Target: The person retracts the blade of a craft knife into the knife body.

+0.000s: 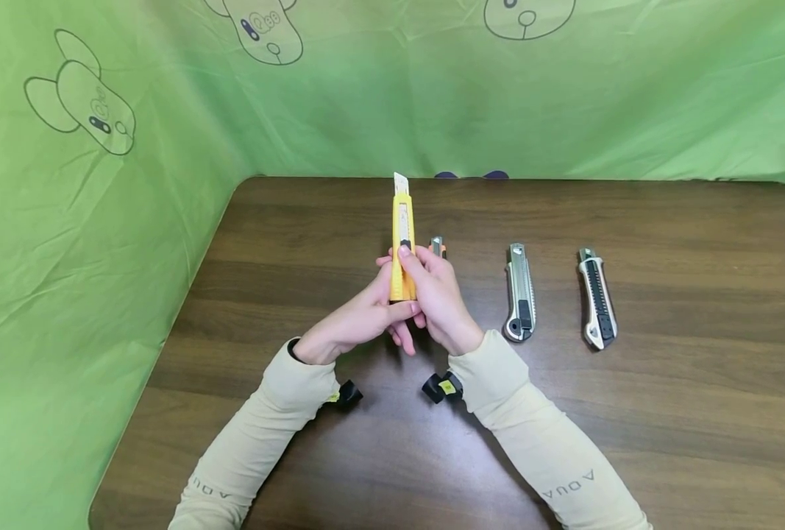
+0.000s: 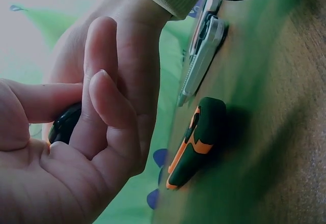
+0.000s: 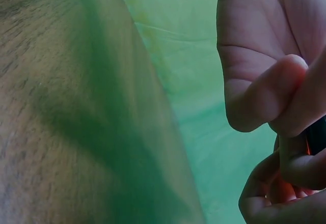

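Both hands hold a yellow utility knife above the table, its silver blade sticking out at the top and pointing away from me. My right hand grips it from the right, thumb on the dark slider. From the left, my left hand grips the lower end, its thumb lying across the bottom. The left wrist view shows the knife's black end between the fingers. An orange-and-black utility knife lies behind the right hand, mostly hidden in the head view; more of it shows in the left wrist view.
To the right on the brown wooden table lie a silver-grey utility knife and a white-and-black utility knife. Green cloth with cartoon outlines hangs behind the table and along its left side.
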{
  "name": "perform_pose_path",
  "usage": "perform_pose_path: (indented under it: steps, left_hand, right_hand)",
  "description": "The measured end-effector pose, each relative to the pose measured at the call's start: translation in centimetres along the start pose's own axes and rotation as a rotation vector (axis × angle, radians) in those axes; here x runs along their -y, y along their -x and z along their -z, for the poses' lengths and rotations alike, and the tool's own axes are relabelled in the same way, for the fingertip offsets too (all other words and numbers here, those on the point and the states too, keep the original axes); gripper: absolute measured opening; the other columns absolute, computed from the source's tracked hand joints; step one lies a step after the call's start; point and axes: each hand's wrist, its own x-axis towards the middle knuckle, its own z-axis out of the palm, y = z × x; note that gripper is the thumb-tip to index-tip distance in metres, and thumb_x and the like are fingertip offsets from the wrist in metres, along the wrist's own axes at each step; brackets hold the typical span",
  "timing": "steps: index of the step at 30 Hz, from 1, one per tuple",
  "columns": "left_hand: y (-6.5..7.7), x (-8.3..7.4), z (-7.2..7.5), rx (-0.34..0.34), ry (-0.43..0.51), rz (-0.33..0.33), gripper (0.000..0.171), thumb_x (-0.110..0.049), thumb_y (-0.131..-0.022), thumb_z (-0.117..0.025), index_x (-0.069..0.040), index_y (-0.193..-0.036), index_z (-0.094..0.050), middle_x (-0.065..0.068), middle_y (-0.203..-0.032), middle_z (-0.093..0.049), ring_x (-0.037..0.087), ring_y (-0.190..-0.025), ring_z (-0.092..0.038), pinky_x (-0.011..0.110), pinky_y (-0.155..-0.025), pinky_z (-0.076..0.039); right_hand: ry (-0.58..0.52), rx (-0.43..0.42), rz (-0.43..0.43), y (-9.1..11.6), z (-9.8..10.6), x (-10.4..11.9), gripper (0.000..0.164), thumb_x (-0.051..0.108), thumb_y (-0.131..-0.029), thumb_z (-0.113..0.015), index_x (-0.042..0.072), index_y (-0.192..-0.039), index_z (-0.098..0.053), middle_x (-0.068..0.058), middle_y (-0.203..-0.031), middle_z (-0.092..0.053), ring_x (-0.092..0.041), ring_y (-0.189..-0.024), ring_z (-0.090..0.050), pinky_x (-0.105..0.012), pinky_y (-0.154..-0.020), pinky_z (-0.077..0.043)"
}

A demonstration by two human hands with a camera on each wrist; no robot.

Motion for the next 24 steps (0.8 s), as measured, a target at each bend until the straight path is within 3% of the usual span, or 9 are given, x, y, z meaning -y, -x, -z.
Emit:
perform_pose_path:
  steps: [3, 8, 12, 17, 24]
  left_hand:
    - [-0.1, 0.3, 0.1, 0.008, 0.006, -0.004, 0.055, -0.003, -0.091, -0.045, -0.020, -0.133, -0.015, 0.014, -0.083, -0.054, 0.033, -0.052, -0.061, 0.043, -0.051, -0.049]
    - [0.0, 0.3, 0.0, 0.011, 0.012, 0.002, 0.051, -0.003, -0.092, -0.044, -0.017, -0.133, -0.016, 0.014, -0.083, -0.054, 0.032, -0.052, -0.061, 0.037, -0.050, -0.048]
    - [0.2, -0.4, -0.4, 0.016, -0.011, 0.001, 0.054, 0.001, -0.091, -0.042, -0.015, -0.134, -0.014, 0.017, -0.083, -0.053, 0.033, -0.052, -0.061, 0.034, -0.048, -0.048]
    - [0.6, -1.3, -0.9, 0.012, -0.024, 0.010, 0.056, 0.002, -0.091, -0.041, -0.013, -0.136, -0.011, 0.018, -0.082, -0.052, 0.032, -0.051, -0.060, 0.031, -0.048, -0.048]
    - [0.1, 0.0, -0.5, 0.026, 0.003, 0.010, 0.046, 0.001, -0.091, -0.041, -0.011, -0.129, -0.018, 0.015, -0.083, -0.052, 0.027, -0.050, -0.061, 0.032, -0.048, -0.047]
  right_hand:
    - [0.015, -0.018, 0.004, 0.0, 0.0, 0.0, 0.040, 0.037, -0.091, -0.048, 0.003, -0.109, -0.059, -0.004, -0.102, -0.066, -0.011, -0.058, -0.056, -0.023, -0.031, -0.032]
    - [0.012, -0.023, -0.003, 0.1, -0.1, 0.0, 0.038, 0.039, -0.091, -0.048, 0.005, -0.106, -0.060, -0.005, -0.100, -0.067, -0.010, -0.052, -0.054, -0.025, -0.028, -0.031]
    - [0.007, -0.046, -0.006, 0.2, -0.2, -0.1, 0.039, 0.040, -0.091, -0.047, 0.006, -0.104, -0.061, -0.002, -0.094, -0.068, -0.012, -0.055, -0.056, -0.024, -0.030, -0.033]
    - [0.005, -0.062, -0.002, 0.3, -0.3, -0.1, 0.041, 0.040, -0.091, -0.047, 0.004, -0.104, -0.061, -0.008, -0.095, -0.068, -0.013, -0.057, -0.058, -0.025, -0.030, -0.032]
    - [-0.045, -0.077, -0.021, 0.4, -0.3, 0.1, 0.043, 0.043, -0.090, -0.048, 0.004, -0.102, -0.058, -0.003, -0.092, -0.068, -0.013, -0.060, -0.060, -0.023, -0.038, -0.039]
